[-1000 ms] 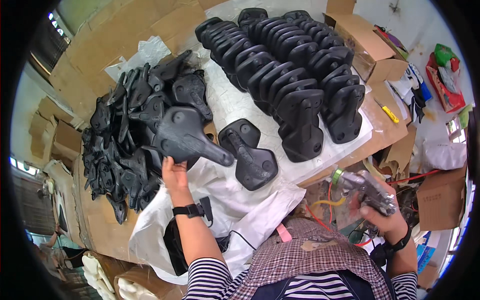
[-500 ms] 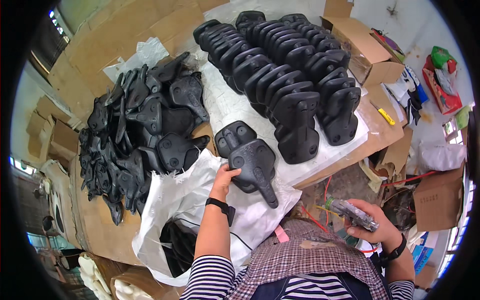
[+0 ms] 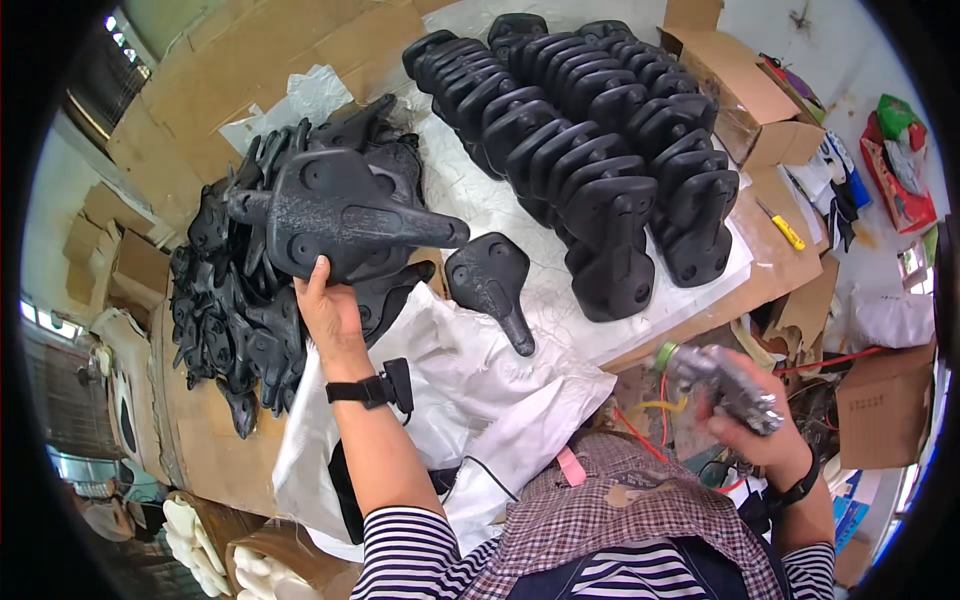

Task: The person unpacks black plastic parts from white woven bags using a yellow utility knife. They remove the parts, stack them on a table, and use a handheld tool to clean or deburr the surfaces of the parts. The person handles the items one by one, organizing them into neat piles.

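My left hand (image 3: 332,312) grips the lower edge of a black moulded part (image 3: 345,215), with a broad plate and a narrow tapered end pointing right. Scuffed and pale-marked on its face, it is held up in front of a heaped pile of similar black parts (image 3: 240,335). Another black moulded part (image 3: 488,280) lies flat on the white sheet to the right of the held one. Lower right, my right hand (image 3: 755,405) is closed around a grey-wrapped handheld power tool (image 3: 725,385) with a green ring near its front end; the hand is slightly blurred.
Long rows of stacked black parts (image 3: 610,225) stand on a white sheet at the back right. A yellow utility knife (image 3: 780,225) lies beside them on cardboard. A white woven sack (image 3: 440,400) spreads over the near table edge. Red hoses (image 3: 640,435) and cartons (image 3: 885,405) are at the right.
My left hand has lifted one black part and moved it left and up to the pile, while the other remains on the sheet. My right hand still holds the tool, shifted slightly.
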Motion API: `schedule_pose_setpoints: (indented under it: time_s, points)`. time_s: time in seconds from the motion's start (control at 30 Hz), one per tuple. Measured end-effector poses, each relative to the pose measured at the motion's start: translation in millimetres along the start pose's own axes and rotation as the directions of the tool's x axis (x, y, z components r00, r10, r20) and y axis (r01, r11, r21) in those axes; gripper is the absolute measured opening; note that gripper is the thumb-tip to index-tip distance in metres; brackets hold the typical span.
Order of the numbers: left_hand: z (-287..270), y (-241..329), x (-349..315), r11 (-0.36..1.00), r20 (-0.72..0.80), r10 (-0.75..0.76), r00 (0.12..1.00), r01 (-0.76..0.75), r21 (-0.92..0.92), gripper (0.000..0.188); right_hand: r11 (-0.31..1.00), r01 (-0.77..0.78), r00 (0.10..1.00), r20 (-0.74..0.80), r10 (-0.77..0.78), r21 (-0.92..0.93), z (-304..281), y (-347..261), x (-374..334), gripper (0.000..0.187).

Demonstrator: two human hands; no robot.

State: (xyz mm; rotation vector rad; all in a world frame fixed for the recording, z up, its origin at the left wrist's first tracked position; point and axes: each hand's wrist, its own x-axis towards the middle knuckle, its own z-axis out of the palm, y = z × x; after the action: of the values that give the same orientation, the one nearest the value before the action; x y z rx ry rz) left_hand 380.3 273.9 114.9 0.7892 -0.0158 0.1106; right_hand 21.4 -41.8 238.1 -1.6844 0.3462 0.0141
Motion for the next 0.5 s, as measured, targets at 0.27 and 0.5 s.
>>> schedule_pose_setpoints:
  time_s: [0.27, 0.5]
  points:
    - [-71.1, -121.5, 22.7, 0.867, -0.179, -0.498, 0.848, 0.484, -0.121, 0.037, 0.967, -0.131, 0.976, 0.142, 0.165, -0.22, -6.9, 5.7, -9.3, 0.055]
    - [-88.7, -190.0, 10.5, 0.676, -0.224, -0.723, 0.653, 0.736, -0.038, 0.056, 0.973, -0.196, 0.979, 0.027, 0.2, -0.123, -23.8, 15.2, -22.1, 0.059]
